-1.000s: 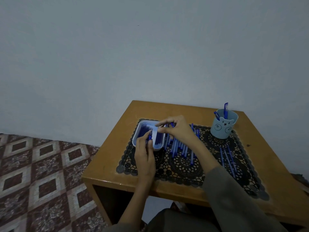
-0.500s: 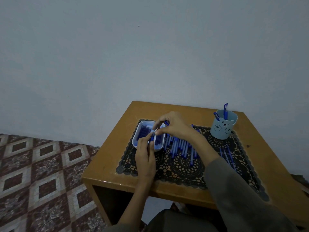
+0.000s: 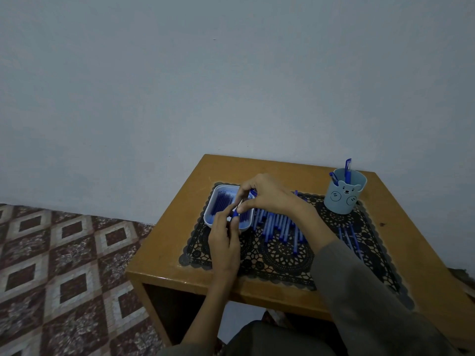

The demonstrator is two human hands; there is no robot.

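A small white tray (image 3: 211,201) holding several blue pen caps sits at the left of a black lace mat (image 3: 285,255). Over its near right corner my left hand (image 3: 225,240) pinches a blue cap (image 3: 235,215). My right hand (image 3: 267,194) reaches in from the right and pinches a pen barrel, mostly hidden under its fingers, right against that cap. A row of several capless blue pens (image 3: 279,224) lies on the mat beside the tray. Finished pens (image 3: 350,236) lie further right.
A light blue bear-faced cup (image 3: 344,194) with two capped pens stands at the back right of the wooden table (image 3: 177,206). The table's front edge runs just below the mat. A patterned tile floor (image 3: 64,265) lies to the left, with a plain wall behind.
My right hand has moved left and nearer, from above the tray's far edge to meet my left hand. My left hand has stayed over the tray's near corner with the cap.
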